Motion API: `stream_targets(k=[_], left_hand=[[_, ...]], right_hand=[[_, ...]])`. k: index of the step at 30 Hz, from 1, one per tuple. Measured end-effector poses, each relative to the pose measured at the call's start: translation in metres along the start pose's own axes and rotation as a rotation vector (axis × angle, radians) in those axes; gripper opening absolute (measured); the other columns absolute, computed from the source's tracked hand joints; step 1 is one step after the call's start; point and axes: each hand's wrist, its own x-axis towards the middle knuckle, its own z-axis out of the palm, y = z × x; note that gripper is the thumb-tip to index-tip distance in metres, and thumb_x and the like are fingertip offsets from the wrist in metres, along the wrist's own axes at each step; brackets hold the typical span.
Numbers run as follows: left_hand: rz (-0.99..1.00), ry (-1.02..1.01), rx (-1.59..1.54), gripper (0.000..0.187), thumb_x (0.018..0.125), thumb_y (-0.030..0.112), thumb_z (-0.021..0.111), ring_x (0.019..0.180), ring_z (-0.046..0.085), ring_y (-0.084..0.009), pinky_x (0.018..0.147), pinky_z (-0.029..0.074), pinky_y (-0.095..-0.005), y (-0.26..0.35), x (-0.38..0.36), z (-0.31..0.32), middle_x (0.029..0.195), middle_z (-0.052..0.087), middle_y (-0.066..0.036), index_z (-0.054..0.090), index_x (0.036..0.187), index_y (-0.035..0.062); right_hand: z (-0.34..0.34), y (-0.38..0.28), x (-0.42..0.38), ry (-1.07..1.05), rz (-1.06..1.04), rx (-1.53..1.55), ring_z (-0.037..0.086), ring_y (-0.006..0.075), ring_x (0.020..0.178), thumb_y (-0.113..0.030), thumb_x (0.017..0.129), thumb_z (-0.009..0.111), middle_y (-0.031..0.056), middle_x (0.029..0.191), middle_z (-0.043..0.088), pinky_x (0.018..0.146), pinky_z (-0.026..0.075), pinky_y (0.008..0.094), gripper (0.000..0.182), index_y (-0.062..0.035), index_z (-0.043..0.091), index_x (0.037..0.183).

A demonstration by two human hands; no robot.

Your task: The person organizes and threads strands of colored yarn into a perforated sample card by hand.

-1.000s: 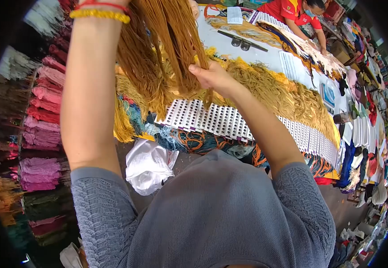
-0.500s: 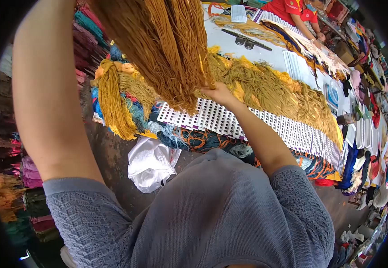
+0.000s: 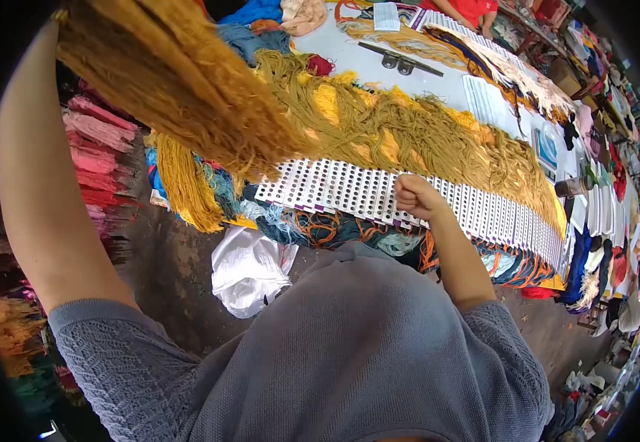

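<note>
Fingers (image 3: 407, 200) of the right hand (image 3: 422, 197) curl into a fist above white dotted strips (image 3: 349, 186)! Left fingers out of shot, so their grip can't be told; brown yarn bundle (image 3: 187, 88) slants blurred from the upper left, loose end over the bench (image 3: 343, 53).

The white counter (image 3: 440, 86) bears golden yarn (image 3: 379, 121), a row of dotted white cards (image 3: 349, 186) and a black clip (image 3: 390, 61). On the floor (image 3: 176, 254) lies a white bag (image 3: 246, 271).
</note>
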Motion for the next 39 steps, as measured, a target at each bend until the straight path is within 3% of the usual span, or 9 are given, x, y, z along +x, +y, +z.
stream_targets(k=[7,15,18,20,23,25,28,34,39], left_hand=[[-0.145,0.309,0.073,0.014,0.083,0.008,0.043,0.077,0.051,-0.0199,0.080,0.040,-0.0323,0.006,0.075,-0.153,0.075,0.053,-0.009,0.052,0.087,-0.0012],[-0.200,0.437,0.119,0.017,0.083,0.006,0.045,0.061,0.046,-0.0207,0.079,0.043,-0.0373,-0.012,0.027,-0.207,0.062,0.044,-0.006,0.042,0.066,0.0034],[-0.193,0.376,0.163,0.016,0.081,0.007,0.051,0.057,0.046,-0.0186,0.072,0.045,-0.0351,-0.019,0.012,-0.222,0.061,0.045,-0.005,0.044,0.067,0.0031],[-0.199,0.365,0.318,0.015,0.079,0.010,0.056,0.056,0.047,-0.0174,0.067,0.045,-0.0326,-0.030,-0.017,-0.182,0.059,0.047,-0.004,0.048,0.067,0.0048],[-0.344,0.100,0.166,0.014,0.078,0.015,0.059,0.058,0.052,-0.0168,0.060,0.045,-0.0302,-0.061,-0.061,-0.139,0.058,0.050,-0.005,0.053,0.072,0.0048],[-0.420,0.121,0.188,0.014,0.080,0.018,0.056,0.060,0.052,-0.0159,0.062,0.044,-0.0286,-0.091,-0.103,-0.105,0.065,0.052,-0.005,0.055,0.082,0.0041],[-0.489,-0.198,0.307,0.026,0.083,0.020,0.050,0.085,0.050,-0.0149,0.081,0.037,-0.0295,-0.132,-0.169,-0.063,0.083,0.054,-0.006,0.057,0.065,0.0029],[-0.777,-0.238,-0.109,0.018,0.083,0.012,0.051,0.078,0.055,-0.0170,0.072,0.044,-0.0289,-0.205,-0.247,-0.024,0.083,0.056,-0.007,0.051,0.098,0.0012],[-0.711,-0.161,-0.217,0.020,0.084,0.011,0.049,0.077,0.053,-0.0145,0.073,0.042,-0.0265,-0.188,-0.224,-0.022,0.083,0.055,-0.005,0.052,0.101,0.0013]], right_hand=[[-0.006,-0.035,-0.055,0.429,-0.210,-0.018,0.018,0.0034,0.036,-0.021,0.085,0.051,-0.0083,0.046,0.025,0.035,0.017,0.0172,0.015,-0.0079,0.052,0.076],[-0.116,-0.083,-0.201,1.350,-0.471,-0.098,0.023,0.0060,0.033,-0.014,0.076,0.055,-0.0063,0.046,0.025,0.029,0.018,0.0204,0.004,-0.0142,0.051,0.075],[-0.238,-0.090,-0.330,1.447,-0.839,0.088,0.058,0.0246,0.087,-0.015,0.078,0.049,0.0103,0.090,0.059,0.076,0.049,0.0369,0.025,-0.0010,0.055,0.098],[-0.246,-0.109,-0.380,1.914,-0.781,0.006,0.059,0.0160,0.062,-0.016,0.079,0.049,0.0083,0.086,0.059,0.048,0.047,0.0289,0.026,0.0007,0.056,0.097],[-0.163,-0.155,-0.333,1.391,-0.728,-0.093,0.053,0.0118,0.048,-0.022,0.081,0.050,0.0038,0.067,0.057,0.034,0.040,0.0227,0.017,-0.0062,0.058,0.082],[-0.042,-0.174,-0.232,1.314,-0.699,-0.072,0.023,0.0033,0.033,-0.024,0.087,0.046,-0.0071,0.048,0.026,0.029,0.016,0.0195,0.017,-0.0106,0.055,0.091],[0.006,-0.179,-0.147,0.954,-0.698,-0.183,0.020,0.0036,0.036,-0.024,0.085,0.048,-0.0074,0.049,0.029,0.032,0.015,0.0189,0.018,-0.0085,0.056,0.088],[0.151,-0.171,-0.019,0.355,-0.511,-0.360,0.020,0.0035,0.034,-0.025,0.088,0.043,-0.0055,0.047,0.032,0.032,0.016,0.0196,0.024,-0.0054,0.057,0.089],[0.189,-0.161,0.017,0.429,-0.481,-0.751,0.037,0.0022,0.047,-0.027,0.083,0.053,-0.0036,0.063,0.048,0.041,0.028,0.0166,0.026,-0.0052,0.057,0.097]])
